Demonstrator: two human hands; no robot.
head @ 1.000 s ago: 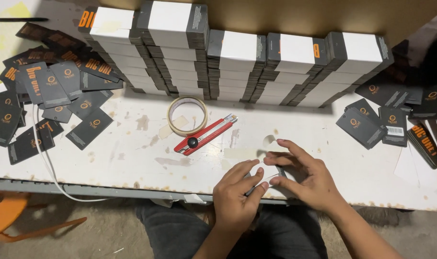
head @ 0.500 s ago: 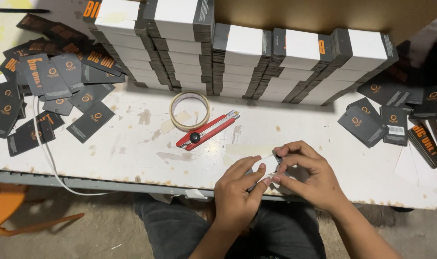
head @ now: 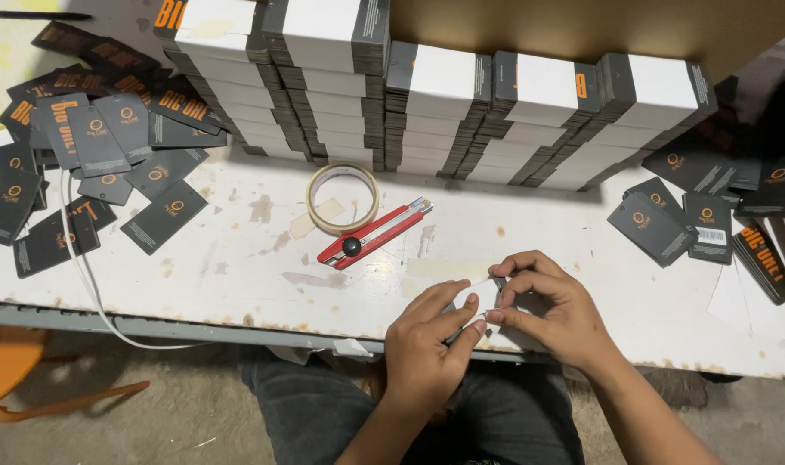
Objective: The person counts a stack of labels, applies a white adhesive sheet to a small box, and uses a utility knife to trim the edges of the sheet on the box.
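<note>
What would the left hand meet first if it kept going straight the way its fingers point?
The left hand points up and to the right, so it would first meet the small white piece pinched between both hands, then the right hand's fingers. Depth is hard to judge.

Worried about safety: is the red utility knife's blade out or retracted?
Cannot tell: the red utility knife lies flat; its metal tip looks short.

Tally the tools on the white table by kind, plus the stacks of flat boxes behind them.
Roll of beige tape: 1
Red utility knife: 1
Stacks of white-and-black flat boxes: 5
Total: 7
Loose dark tags lie on both sides, too overlapped to count.
</note>
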